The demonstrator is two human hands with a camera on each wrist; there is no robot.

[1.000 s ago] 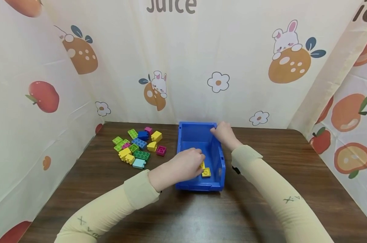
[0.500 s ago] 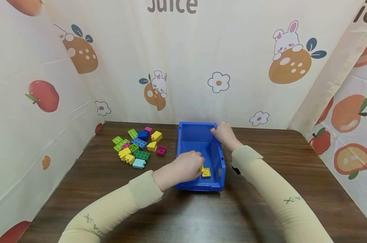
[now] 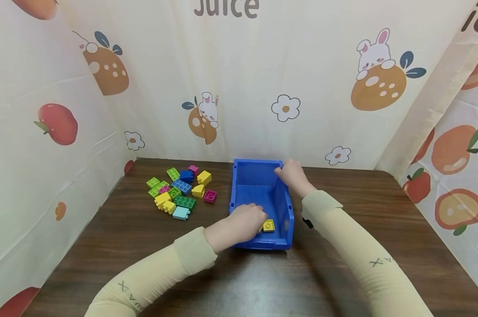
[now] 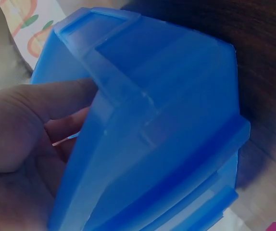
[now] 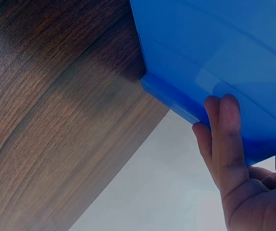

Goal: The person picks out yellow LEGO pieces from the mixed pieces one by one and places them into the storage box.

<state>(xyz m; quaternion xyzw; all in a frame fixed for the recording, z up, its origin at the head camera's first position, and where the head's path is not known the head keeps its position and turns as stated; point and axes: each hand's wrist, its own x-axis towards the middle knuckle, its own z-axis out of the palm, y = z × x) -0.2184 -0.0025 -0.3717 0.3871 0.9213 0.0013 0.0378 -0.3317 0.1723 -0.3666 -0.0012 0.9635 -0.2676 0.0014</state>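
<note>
A blue storage bin (image 3: 243, 241) stands in the middle of the table. Over its front left side my left hand (image 3: 247, 223) reaches in, fingers pointing down and curled at a yellow toy brick (image 3: 260, 228), of which only a sliver shows. Beside those fingertips a second yellow brick (image 3: 268, 226) lies on the bin floor. In the left wrist view the bin wall hides most of my left fingers. At the far right corner my right hand (image 3: 293, 176) grips the bin rim; the right wrist view shows its fingers (image 5: 228, 130) against the outer wall.
Several loose toy bricks lie left of the bin, among them a dark green one (image 3: 185, 203), a light blue one (image 3: 181, 213) and a magenta one (image 3: 210, 196). A printed curtain (image 3: 243, 110) hangs right behind the brown table (image 3: 342, 273).
My left hand has moved lower in the bin, and its yellow brick has gone mostly out of sight. My right hand and the bin have stayed put.
</note>
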